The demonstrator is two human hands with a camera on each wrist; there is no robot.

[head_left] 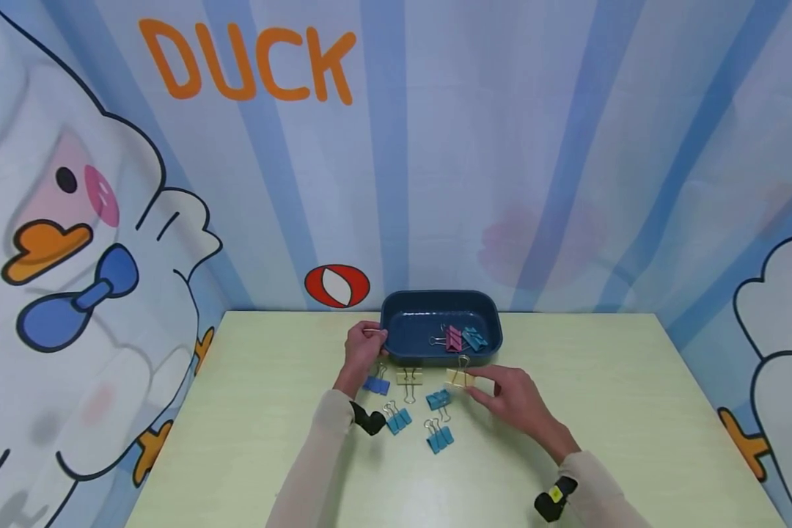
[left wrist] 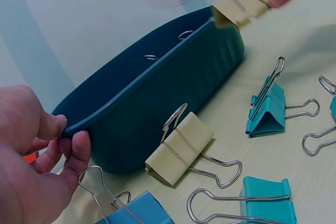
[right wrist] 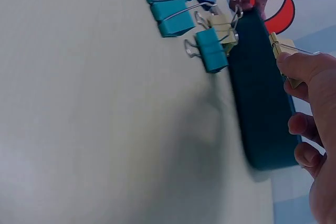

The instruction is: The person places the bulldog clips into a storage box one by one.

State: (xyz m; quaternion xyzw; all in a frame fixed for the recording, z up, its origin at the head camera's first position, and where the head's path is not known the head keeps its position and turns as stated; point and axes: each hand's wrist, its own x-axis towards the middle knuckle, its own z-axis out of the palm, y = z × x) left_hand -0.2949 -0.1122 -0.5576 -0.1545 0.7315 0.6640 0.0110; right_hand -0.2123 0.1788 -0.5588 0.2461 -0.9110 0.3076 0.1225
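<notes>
A dark blue tray (head_left: pixel 402 361) stands at the back of the table, with a pink binder clip (head_left: pixel 453 339) and a teal binder clip (head_left: pixel 474 339) inside. My left hand (head_left: pixel 363 352) pinches its left rim between thumb and fingers, as the left wrist view shows. Between thumb and fingertips my right hand (head_left: pixel 513 396) holds a yellow binder clip (left wrist: pixel 241 6), raised by the tray's front wall near its right end. Another yellow binder clip (left wrist: pixel 181 148) rests on the table against the front of the tray. Beside it lies a blue binder clip (left wrist: pixel 137 212), partly cut off in that view.
Several teal binder clips, among them one near the tray (head_left: pixel 438 399), one farther forward (head_left: pixel 440 437) and one by the left wrist (head_left: pixel 398 418), lie on the pale table (head_left: pixel 633 411). A printed curtain (head_left: pixel 449 147) hangs directly behind the table.
</notes>
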